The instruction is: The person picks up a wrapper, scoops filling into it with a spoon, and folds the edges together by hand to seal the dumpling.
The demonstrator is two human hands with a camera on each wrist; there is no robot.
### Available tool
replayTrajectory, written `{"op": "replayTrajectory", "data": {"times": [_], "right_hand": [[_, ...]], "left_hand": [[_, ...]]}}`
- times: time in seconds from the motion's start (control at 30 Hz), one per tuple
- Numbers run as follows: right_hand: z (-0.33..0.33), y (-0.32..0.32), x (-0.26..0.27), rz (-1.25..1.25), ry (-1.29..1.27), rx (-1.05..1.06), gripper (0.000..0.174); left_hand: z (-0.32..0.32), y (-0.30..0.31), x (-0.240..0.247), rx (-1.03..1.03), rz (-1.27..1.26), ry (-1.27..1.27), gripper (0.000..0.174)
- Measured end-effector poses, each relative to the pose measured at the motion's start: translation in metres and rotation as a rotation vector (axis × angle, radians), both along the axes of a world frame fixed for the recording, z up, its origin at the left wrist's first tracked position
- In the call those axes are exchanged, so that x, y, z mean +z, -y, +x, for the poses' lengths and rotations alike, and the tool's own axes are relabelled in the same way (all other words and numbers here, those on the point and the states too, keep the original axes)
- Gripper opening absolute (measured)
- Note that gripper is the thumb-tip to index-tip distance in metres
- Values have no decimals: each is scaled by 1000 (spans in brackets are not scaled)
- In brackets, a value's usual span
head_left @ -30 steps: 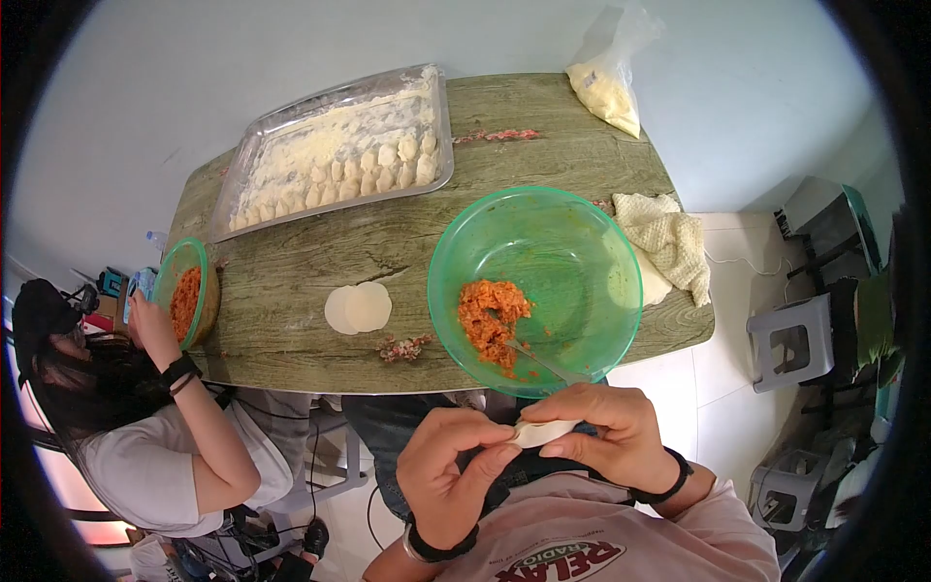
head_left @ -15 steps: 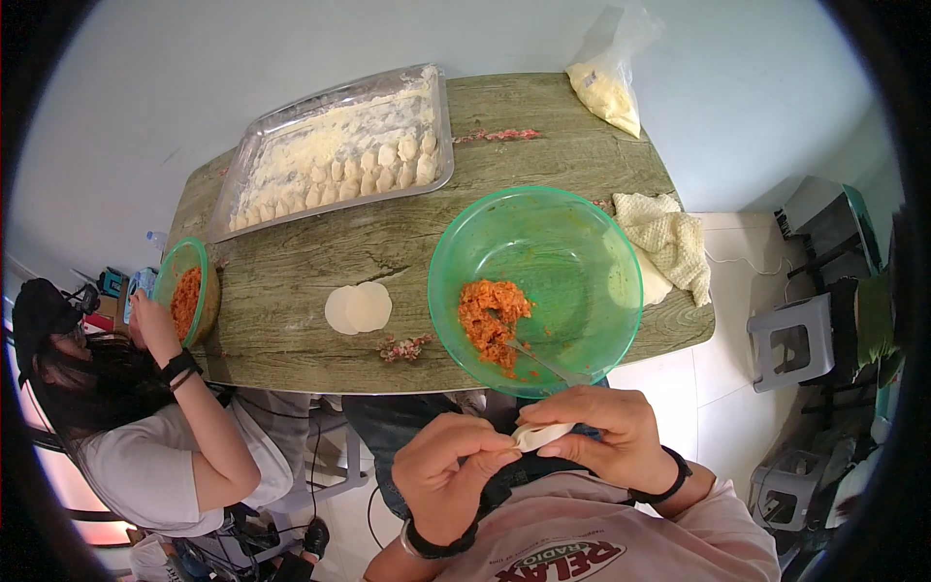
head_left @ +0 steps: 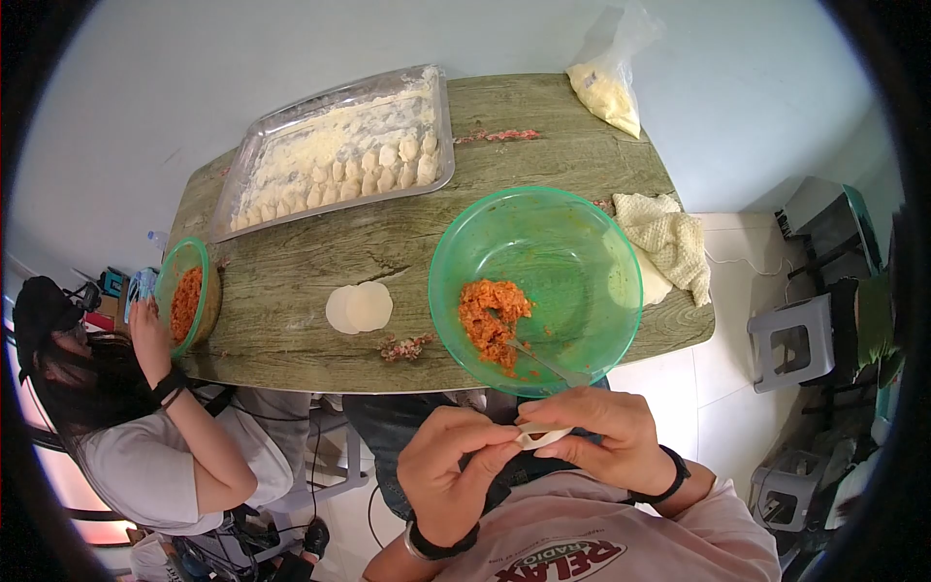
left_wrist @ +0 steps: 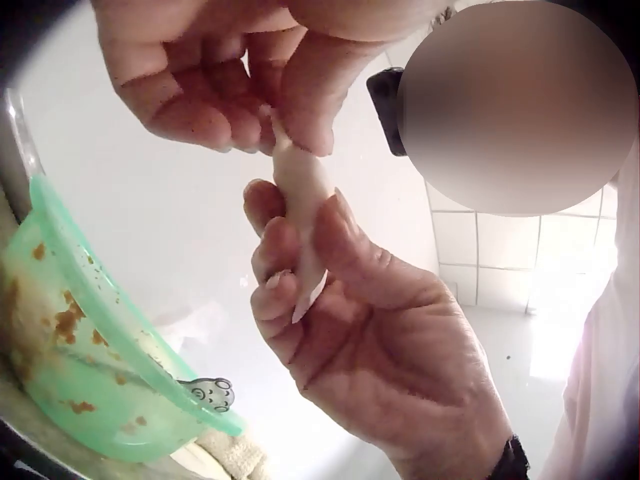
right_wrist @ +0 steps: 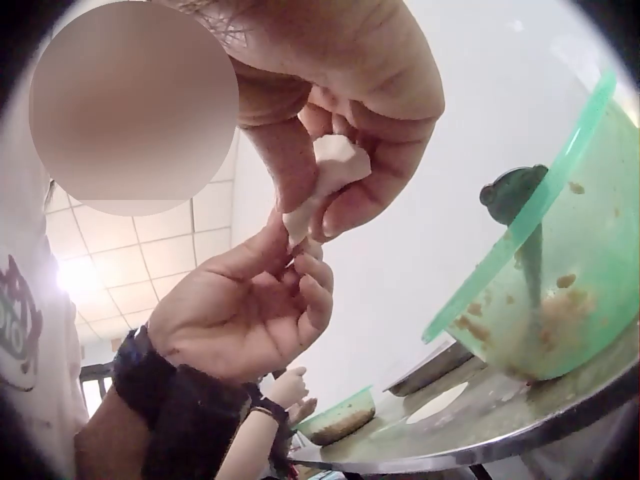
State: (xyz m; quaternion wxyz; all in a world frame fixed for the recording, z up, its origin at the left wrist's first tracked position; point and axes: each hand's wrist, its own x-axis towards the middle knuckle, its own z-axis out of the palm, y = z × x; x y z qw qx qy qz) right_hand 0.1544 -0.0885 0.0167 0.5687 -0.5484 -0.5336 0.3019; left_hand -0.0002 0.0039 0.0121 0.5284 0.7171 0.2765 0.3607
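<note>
In front of the shirt, just off the table's near edge, both hands hold a small white dumpling (head_left: 545, 439) of folded dough. My left hand (head_left: 451, 473) pinches one end between thumb and forefinger. The right hand (head_left: 613, 436) grips the other end, its thumb on one side and fingers on the other. In the left wrist view the dumpling (left_wrist: 303, 185) is long and narrow, with a thin edge at the left fingertips. Beyond the hands stands a large green bowl (head_left: 592, 233) with orange-red filling (head_left: 492, 315) and a spoon (head_left: 548, 363) leaning on its rim.
Round dough wrappers (head_left: 369, 307) overlap on the wooden table (head_left: 281, 320). At the back left, a floured metal tray (head_left: 449, 155) holds rows of dumplings. A cloth (head_left: 669, 238) lies right of the bowl. Another person (head_left: 175, 456) sits left, by a smaller filling bowl (head_left: 209, 301).
The left fingers shift slightly along the dumpling's edge, and the dumpling tilts a little in the right hand. The other person's hand lowers slightly beside the smaller bowl.
</note>
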Motion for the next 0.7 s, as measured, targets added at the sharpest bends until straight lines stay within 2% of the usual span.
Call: {"op": "replayTrajectory", "data": {"times": [0.17,0.4,0.47,0.7], "right_hand": [[-1,-1,3,-20,6,7,44],[-1,-1,1,-10,47,-35,44],[-2,-2,1,-2,47,-43,44],[-2,-2,0,-35,41,-10,46]], "left_hand": [[2,-1,-4,11,-17,53,12],[3,0,3,-29,14,1,17],[9,3,10,42,-25,-3,16],[2,1,-6,-21,28,-26,14]]}}
